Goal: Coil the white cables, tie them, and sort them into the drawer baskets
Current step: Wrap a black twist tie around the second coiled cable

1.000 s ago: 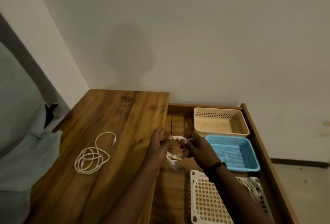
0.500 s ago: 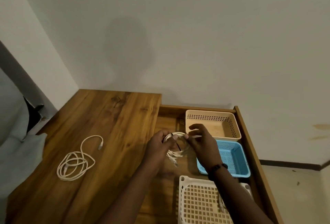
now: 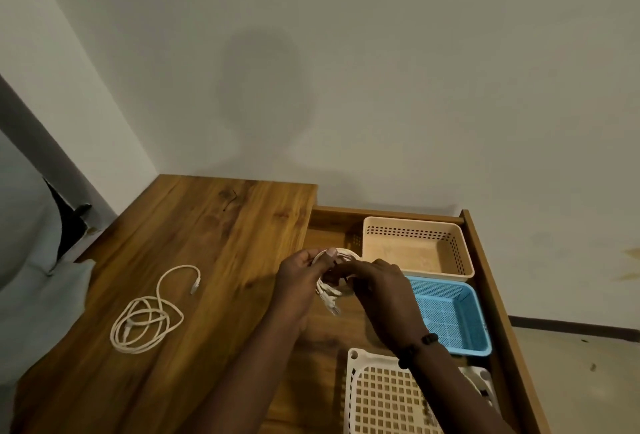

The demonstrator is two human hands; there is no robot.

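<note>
Left hand (image 3: 300, 281): fingers curled round the near-left side of the coil (image 3: 334, 272), thumb pressed over its top loop. Right hand (image 3: 382, 290): fingers bent and closed on the coil's right side; whether they pinch a tie or only the strands, I cannot tell, since the knuckles hide the fingertips. A dark bead bracelet (image 3: 417, 347) sits at that wrist.

Coil: white cable wound in several small rounds, held in the air between both hands, over the open drawer (image 3: 498, 295) just right of the table (image 3: 214, 236) edge. Two plug ends hang loose below the left hand. Judged light, soft and springy; the rounds would likely spread if released, so hold best taken across all strands at one point, leaving the opposite side free for tying. The plugs look to be the only stiff parts.

Second cable (image 3: 147, 316): white, loosely looped and untied, flat on the table, well left of the hands, one plug end arcing to the far side.

Drawer contents: beige basket (image 3: 415, 226) far, blue basket (image 3: 481, 323) in the middle, white basket (image 3: 377, 395) near, the last partly behind the right forearm. The beige and blue ones show no cable.

Far left: pale cloth (image 3: 38, 291) at the table's edge.
</note>
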